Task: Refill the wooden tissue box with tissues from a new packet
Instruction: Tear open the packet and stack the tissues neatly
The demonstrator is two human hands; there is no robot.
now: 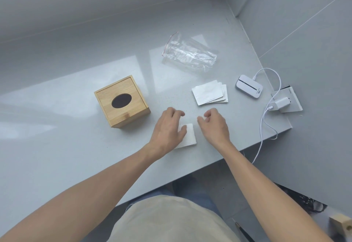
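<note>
The wooden tissue box stands on the grey counter at left, its dark oval slot facing up. A folded white tissue lies flat on the counter; my left hand rests on its left part, pressing it down. My right hand hovers just right of it with curled fingers that pinch a small white bit, apparently tissue. A stack of several folded tissues lies behind my right hand. The clear plastic packet with a red zip line lies flat and looks empty farther back.
A white pocket device with a white cable and a plug in a socket plate sit at the right. The counter's front edge runs diagonally near my body. Grey walls close off the back and right.
</note>
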